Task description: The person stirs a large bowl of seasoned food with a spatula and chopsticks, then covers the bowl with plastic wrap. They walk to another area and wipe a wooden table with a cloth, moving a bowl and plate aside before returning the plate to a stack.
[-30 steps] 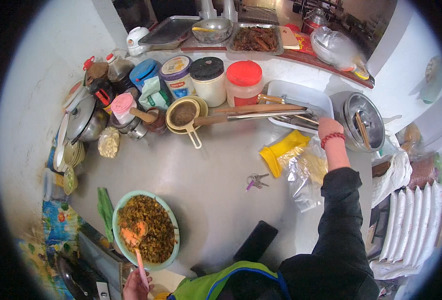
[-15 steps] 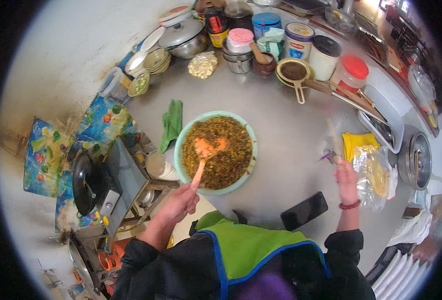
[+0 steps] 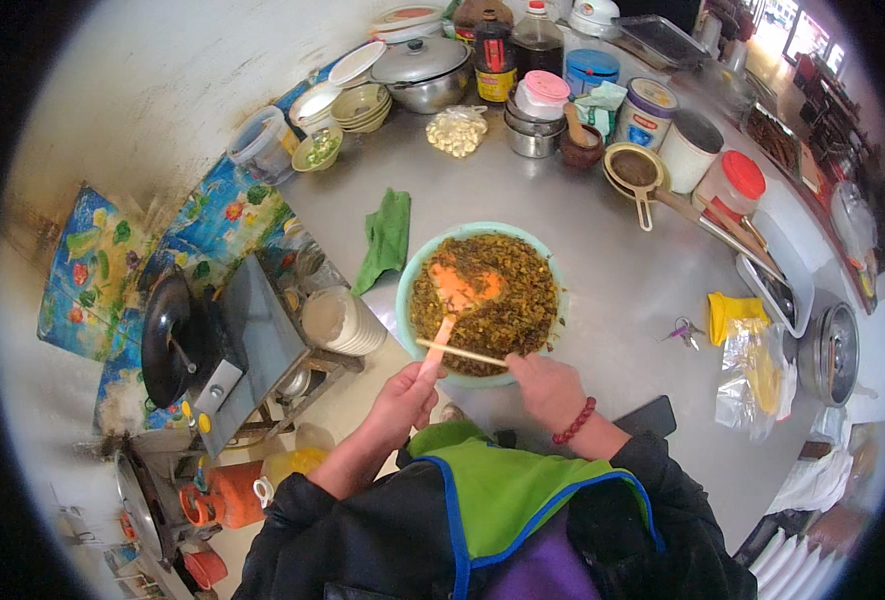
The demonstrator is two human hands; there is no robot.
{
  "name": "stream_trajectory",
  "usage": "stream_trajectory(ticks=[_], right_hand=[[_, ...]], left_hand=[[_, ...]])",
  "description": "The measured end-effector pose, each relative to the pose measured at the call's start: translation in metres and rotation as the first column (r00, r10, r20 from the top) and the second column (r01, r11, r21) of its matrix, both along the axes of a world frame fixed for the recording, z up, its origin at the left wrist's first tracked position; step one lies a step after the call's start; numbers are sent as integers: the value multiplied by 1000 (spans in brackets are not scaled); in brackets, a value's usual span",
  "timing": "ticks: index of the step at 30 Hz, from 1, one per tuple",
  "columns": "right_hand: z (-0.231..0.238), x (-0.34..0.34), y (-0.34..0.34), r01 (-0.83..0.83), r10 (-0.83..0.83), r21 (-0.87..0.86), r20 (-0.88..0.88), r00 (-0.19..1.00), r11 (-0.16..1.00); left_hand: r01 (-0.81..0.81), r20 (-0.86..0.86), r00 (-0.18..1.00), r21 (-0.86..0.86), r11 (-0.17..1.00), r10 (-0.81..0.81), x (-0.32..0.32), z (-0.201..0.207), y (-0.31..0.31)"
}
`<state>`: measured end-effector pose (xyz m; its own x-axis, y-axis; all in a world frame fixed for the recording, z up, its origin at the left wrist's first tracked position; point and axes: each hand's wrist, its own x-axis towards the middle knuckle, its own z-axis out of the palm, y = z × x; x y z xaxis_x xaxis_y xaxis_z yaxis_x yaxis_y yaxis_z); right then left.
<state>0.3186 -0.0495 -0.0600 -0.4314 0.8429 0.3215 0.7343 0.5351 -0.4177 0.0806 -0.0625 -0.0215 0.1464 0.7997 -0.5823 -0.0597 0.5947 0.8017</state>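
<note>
A pale green basin (image 3: pixel 403 305) stands on the metal table, filled with chopped dark green and brown food (image 3: pixel 497 325). My left hand (image 3: pixel 404 405) is closed around the handle of an orange-pink spatula (image 3: pixel 443 335). Its broad head rests on the food, with bits stuck to it. Over the basin's near rim, my right hand (image 3: pixel 550 390) grips a pale wooden stick, apparently chopsticks (image 3: pixel 467 353). The stick's far end crosses the spatula handle just above my left hand. Whether it is one stick or two pressed together, I cannot tell.
A green cloth (image 3: pixel 384 240) lies left of the basin. To the right are keys (image 3: pixel 684 331), a yellow cloth (image 3: pixel 732 315) and a phone (image 3: pixel 650 416) partly behind my right forearm. Jars, pots and bowls (image 3: pixel 362 105) line the back; a wok (image 3: pixel 167 335) stands at left.
My right hand has come from the table's right side to the basin, bringing the stick across the spatula handle. My left hand still holds the spatula. The whole view has shifted.
</note>
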Motion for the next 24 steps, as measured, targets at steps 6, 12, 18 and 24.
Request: stream_trajectory(ticks=[6, 12, 18, 24], right_hand=[[8, 2, 26, 70, -73, 117, 29, 997, 991], [3, 0, 33, 129, -125, 114, -39, 991, 985], [-5, 6, 42, 168, -162, 76, -85, 983, 983], [-16, 15, 51, 227, -226, 20, -61, 972, 974]], left_hand=[[16, -22, 1000, 10, 1000, -16, -9, 5, -3], [36, 8, 999, 3, 999, -36, -17, 4, -4], [72, 15, 997, 39, 997, -73, -18, 2, -8], [86, 27, 996, 36, 996, -87, -24, -3, -13]])
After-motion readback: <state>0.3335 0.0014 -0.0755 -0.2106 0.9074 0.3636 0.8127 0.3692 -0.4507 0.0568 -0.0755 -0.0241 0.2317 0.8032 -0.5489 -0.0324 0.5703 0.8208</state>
